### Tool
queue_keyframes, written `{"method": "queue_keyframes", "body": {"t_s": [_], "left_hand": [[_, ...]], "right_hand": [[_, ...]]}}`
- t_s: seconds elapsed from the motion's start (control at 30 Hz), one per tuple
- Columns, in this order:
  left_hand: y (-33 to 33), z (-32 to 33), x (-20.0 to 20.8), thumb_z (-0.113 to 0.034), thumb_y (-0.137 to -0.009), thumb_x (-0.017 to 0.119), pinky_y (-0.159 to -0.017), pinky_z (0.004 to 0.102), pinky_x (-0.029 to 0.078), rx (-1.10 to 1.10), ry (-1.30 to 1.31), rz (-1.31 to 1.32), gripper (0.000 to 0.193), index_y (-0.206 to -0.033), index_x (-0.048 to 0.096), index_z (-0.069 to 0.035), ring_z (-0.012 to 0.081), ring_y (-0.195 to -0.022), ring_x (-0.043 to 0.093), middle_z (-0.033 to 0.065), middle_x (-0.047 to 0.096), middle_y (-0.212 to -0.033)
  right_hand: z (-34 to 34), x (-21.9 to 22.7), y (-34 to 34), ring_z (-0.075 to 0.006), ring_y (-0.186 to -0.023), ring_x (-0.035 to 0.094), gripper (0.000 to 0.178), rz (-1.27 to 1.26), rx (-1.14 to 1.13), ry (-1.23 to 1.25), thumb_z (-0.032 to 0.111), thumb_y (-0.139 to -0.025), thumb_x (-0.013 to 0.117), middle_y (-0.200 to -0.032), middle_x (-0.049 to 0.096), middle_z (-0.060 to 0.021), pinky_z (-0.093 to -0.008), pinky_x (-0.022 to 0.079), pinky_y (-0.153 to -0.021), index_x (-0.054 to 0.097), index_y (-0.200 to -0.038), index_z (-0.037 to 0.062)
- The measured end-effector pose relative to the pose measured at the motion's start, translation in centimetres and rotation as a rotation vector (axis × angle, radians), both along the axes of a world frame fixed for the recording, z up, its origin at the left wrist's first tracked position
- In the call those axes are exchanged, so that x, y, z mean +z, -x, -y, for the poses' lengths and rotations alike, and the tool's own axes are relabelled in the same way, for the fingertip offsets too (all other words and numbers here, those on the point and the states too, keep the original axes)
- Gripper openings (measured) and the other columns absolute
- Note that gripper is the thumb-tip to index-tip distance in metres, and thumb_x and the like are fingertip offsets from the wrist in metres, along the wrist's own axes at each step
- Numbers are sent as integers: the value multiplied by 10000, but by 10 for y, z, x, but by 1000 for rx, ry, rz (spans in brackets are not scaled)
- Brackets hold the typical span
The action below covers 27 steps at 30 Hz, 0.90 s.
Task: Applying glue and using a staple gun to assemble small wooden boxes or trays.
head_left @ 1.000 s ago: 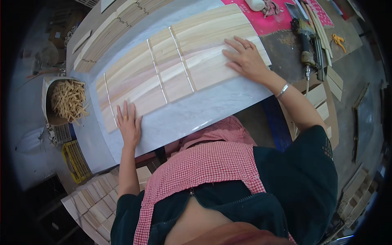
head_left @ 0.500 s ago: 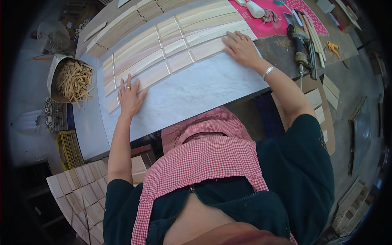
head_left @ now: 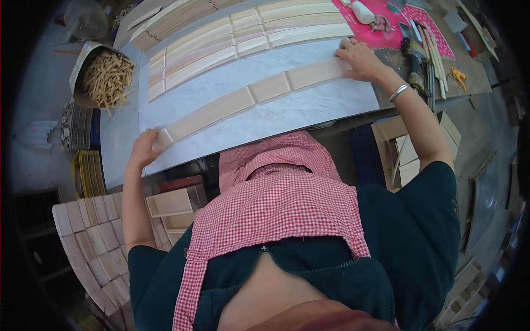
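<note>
A long pale wooden board [head_left: 218, 109] with narrow cross grooves lies slantwise over the grey marbled tabletop [head_left: 287, 113], apart from the other boards. My left hand [head_left: 146, 148] is closed round its near left end, fingertips over the edge. At the far right end, my right hand [head_left: 360, 59] grips the same board with bent fingers. Beyond it, several similar grooved boards [head_left: 204, 65] lie side by side with their grooves lined up. Behind those stands a stack of boards [head_left: 165, 28] at the back left.
An open bag of tan strips [head_left: 107, 77] stands at the table's left. On the right are a nail gun [head_left: 415, 69], thin wooden sticks [head_left: 435, 60], orange-handled pliers [head_left: 458, 77] and a white bottle [head_left: 362, 12] on a pink cloth [head_left: 381, 36]. Stacked wooden pieces [head_left: 94, 243] sit at lower left.
The nearest board has come away from the row toward me. My hands have moved from lying on the boards out to its two ends and closed on them.
</note>
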State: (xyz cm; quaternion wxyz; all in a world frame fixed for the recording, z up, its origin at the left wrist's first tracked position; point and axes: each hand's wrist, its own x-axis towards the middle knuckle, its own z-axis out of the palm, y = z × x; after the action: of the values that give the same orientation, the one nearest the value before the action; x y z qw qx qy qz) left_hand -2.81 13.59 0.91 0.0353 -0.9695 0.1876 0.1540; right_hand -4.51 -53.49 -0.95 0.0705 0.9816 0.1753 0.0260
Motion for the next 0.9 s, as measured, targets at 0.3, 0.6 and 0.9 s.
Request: {"method": "queue_keyframes", "body": {"t_s": [0.3,0.6,0.9], "left_hand": [[32,55,-2,-160,-896,572,-757,443,483,-32,167,195,165,-922,592,2,372,-870,580,158,619,-907],[-6,153,-58,-89,-812,516,-871,460,493,-78,709,414,591,-1400,480,-41,418,-1056,612,195,667,-1148],[-3,188,-44,-139,-857,678,-760,297,536,359,1151,-278,688,-1483,416,-21,212,-874,643,170,627,-1218]], "right_hand": [[20,1,25,-338,-824,620,227,184,-139,-184,172,-873,657,-898,651,-119,-414,512,-762,645,-1073,65],[-86,2,54,-312,-676,613,217,101,-285,-503,171,-888,635,-839,662,-148,-392,512,-650,674,-1064,50],[-207,-12,73,-237,-656,595,243,-180,-44,-898,227,-877,721,-829,669,-100,-334,481,-615,698,-1045,53]]}}
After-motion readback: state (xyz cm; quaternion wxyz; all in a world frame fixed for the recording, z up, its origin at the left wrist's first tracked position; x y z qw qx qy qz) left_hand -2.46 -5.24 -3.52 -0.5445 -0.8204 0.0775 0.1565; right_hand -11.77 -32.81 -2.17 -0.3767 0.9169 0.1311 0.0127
